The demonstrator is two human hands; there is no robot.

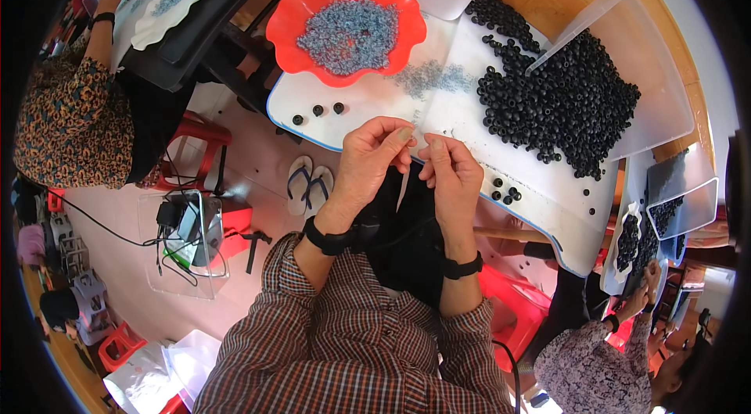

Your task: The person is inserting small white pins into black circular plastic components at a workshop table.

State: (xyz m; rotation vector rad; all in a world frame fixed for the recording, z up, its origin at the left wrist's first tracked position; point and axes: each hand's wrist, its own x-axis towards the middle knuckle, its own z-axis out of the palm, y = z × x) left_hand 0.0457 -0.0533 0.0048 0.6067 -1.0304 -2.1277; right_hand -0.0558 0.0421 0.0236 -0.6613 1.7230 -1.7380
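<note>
Fine fingertip work seems in hand: left hand (369, 157) and right hand (452, 173) pinch close together, on what I cannot tell. Small black round pieces (567, 93) lie right on the white desk (313, 93), translucent bluish pieces (352, 31) far, in a red scalloped plastic bowl (283, 27). Next likely calls for steady alignment.

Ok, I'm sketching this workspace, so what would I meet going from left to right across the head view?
White wavy dish, sandals, left hand, right hand, big pile of small black pieces, small clear bin.
</note>
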